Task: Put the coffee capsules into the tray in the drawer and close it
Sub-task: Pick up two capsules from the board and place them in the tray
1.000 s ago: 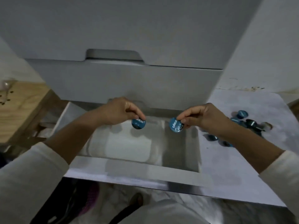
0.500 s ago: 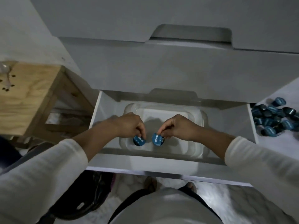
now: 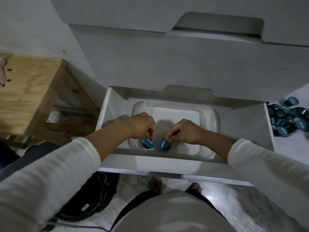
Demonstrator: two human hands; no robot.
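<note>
A white drawer (image 3: 247, 124) stands pulled out below the cabinet. Inside it lies a clear plastic tray (image 3: 177, 111). My left hand (image 3: 142, 126) pinches a blue coffee capsule (image 3: 147, 143) at the tray's near edge. Beside it, my right hand (image 3: 185, 131) pinches a second blue capsule (image 3: 164, 145). Both capsules sit low in the tray, foil lids up, close to each other. A heap of several blue capsules (image 3: 287, 118) lies on the white floor to the right of the drawer.
A wooden stool (image 3: 31, 91) stands left of the drawer. A dark bag or bin (image 3: 90, 203) lies on the floor at lower left. My feet (image 3: 173, 186) stand just in front of the drawer's front panel (image 3: 167, 163). Closed cabinet fronts rise behind.
Both hands came down from above the drawer into the tray's near edge, drawing the two capsules close together. The view tilted down and shifted left.
</note>
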